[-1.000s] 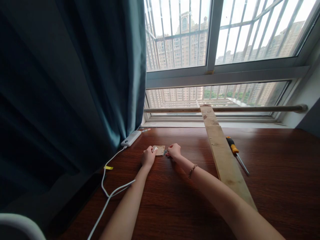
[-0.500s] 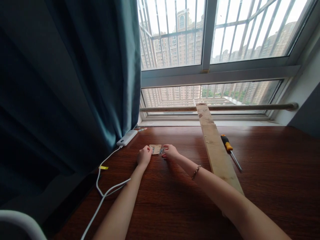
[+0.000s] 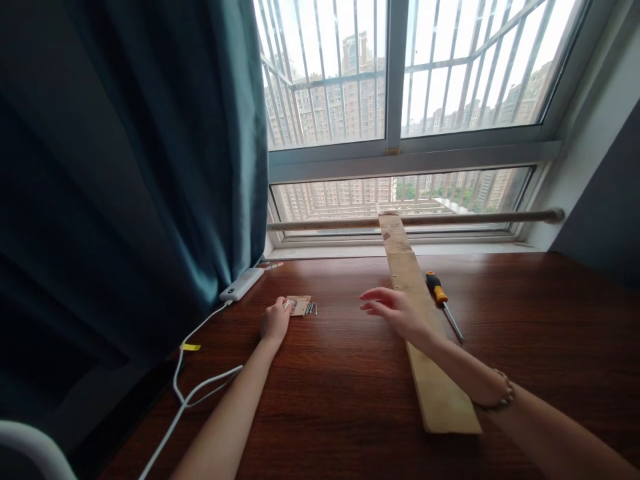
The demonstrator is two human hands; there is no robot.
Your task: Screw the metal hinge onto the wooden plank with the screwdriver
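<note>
My left hand (image 3: 275, 321) has its fingers closed at the left edge of a small flat tan plate (image 3: 301, 305) lying on the table. A bit of silvery metal shows by the fingertips, too small to make out. Several loose screws (image 3: 311, 309) lie at the plate's right edge. My right hand (image 3: 393, 312) is over the long wooden board (image 3: 440, 393), with its fingers stretched out to the left and apart, holding nothing. Just right of the board lies a screwdriver (image 3: 444, 303) with a black and orange handle.
A white power strip (image 3: 242, 285) sits by the blue curtain (image 3: 220, 167), its white cable (image 3: 183, 400) looping along the left. The board's far end rests toward a horizontal pipe (image 3: 475, 218) under the barred window. All this stands on a dark reddish wooden table (image 3: 325, 413).
My right hand has moved away from the screws, rightward to the board, and its fingers have spread. My left hand stays at the plate. The view has shifted slightly right.
</note>
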